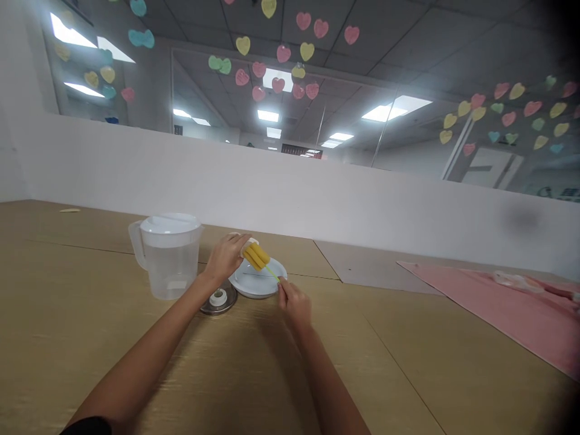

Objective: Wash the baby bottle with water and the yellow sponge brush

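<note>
Yellow sponge brush (259, 260): left hand (226, 258) round head (254, 254), right hand (294, 304) apparently pinching stem (272, 273).

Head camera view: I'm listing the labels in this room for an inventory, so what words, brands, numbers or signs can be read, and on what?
Nothing can be read with certainty.
Dark lettering on the glass at far right: too blurred to read.
Pale rectangular patch on the plastic pitcher: too small to read.
Small dark sign on the far wall: too small to read.
Paper hearts: no readable writing.
</note>
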Tool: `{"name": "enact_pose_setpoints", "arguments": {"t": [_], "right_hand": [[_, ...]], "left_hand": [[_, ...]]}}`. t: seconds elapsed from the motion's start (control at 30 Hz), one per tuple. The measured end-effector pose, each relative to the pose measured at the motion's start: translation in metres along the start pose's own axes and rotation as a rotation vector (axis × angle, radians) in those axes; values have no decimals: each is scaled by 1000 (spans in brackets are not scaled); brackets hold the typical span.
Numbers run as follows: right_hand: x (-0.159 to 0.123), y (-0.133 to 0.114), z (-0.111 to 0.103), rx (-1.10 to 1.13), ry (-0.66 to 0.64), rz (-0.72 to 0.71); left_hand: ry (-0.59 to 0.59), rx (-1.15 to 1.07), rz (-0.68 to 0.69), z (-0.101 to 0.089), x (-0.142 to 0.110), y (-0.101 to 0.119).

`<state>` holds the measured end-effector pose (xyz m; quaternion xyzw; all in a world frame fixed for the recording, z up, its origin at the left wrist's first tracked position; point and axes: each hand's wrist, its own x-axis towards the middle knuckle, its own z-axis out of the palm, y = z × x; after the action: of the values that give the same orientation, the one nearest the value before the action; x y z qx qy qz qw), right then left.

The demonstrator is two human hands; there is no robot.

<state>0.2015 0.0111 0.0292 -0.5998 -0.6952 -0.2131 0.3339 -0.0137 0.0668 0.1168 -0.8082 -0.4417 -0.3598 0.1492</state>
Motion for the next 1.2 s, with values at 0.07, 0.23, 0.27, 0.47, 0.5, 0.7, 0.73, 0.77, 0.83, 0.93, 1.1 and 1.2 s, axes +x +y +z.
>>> {"name": "enact_pose_setpoints", "arguments": {"t": [0.07,0.23,0.27,0.47,0.5,0.7,0.73,0.77,0.83,0.93,1.1,1.2], "right_hand": [[1,-2,-2,-25,-44,17],[-2,-9,-1,-92,-144,44],[-3,-11,1,-102,-160,41],[-6,-13,3,-100,-159,73],[-5,-12,1,-94,-144,84],[0,-8,-5,-62,-80,68],[0,-9,-5,-62,-84,68],[0,-9,-5,-61,-89,78],[-1,-9,-6,-58,-96,158],[-1,-4,-7,-52,-89,399],[0,11,-1,-6,-125,554],[-2,15,5,-12,-231,530]], "left_hand": [[31,51,67,4,1,1],[-15,128,179,11,-2,9],[-47,134,206,13,-3,13],[-167,55,346,29,-10,41],[-158,49,349,29,-10,42],[30,117,149,18,-1,12],[58,130,116,16,-1,5],[75,137,95,16,-1,-2],[78,134,92,17,-3,-11],[31,121,103,19,-7,-17],[-18,-58,-134,10,-1,-6],[-110,-310,-253,-2,4,9]]}}
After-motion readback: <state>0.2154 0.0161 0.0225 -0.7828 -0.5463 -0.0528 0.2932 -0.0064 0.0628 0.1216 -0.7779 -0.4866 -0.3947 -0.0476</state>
